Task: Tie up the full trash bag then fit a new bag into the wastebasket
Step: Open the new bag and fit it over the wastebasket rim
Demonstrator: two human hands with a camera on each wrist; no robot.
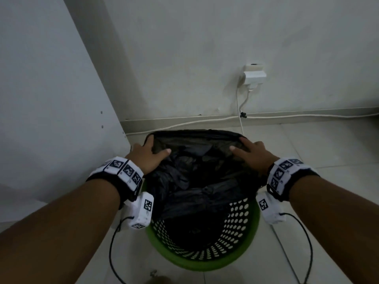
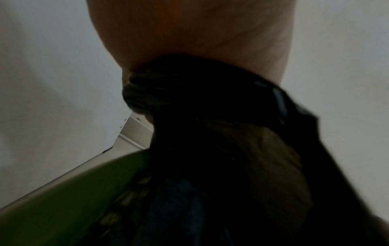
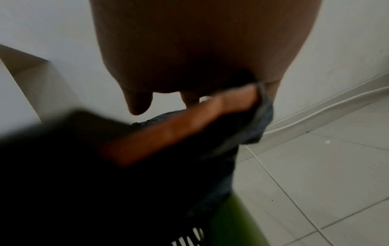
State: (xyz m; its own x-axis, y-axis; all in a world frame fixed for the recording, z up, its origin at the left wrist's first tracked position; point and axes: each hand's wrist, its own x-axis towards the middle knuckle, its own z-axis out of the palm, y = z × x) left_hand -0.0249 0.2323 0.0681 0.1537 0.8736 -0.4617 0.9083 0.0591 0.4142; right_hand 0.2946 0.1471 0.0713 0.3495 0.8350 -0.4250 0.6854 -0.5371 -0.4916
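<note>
A green perforated wastebasket [image 1: 235, 238] stands on the tiled floor below me. A black trash bag [image 1: 196, 140] sits in it, its mouth stretched wide above the far rim. My left hand [image 1: 156, 146] grips the left side of the bag's mouth, thumb inside. My right hand [image 1: 239, 144] grips the right side the same way. Crumpled black plastic [image 1: 184, 177] fills the inside. In the left wrist view, bunched bag film [image 2: 168, 96] runs under my palm above the green basket rim [image 2: 63, 199]. In the right wrist view my thumb [image 3: 179, 126] lies across the bag [image 3: 84, 183].
A white cabinet panel [image 1: 51, 99] stands close on the left. The wall behind carries a socket with a white adaptor [image 1: 254, 75]. White cords [image 1: 240, 117] run down and along the skirting just behind the basket. Pale floor tiles [image 1: 328, 144] lie to the right.
</note>
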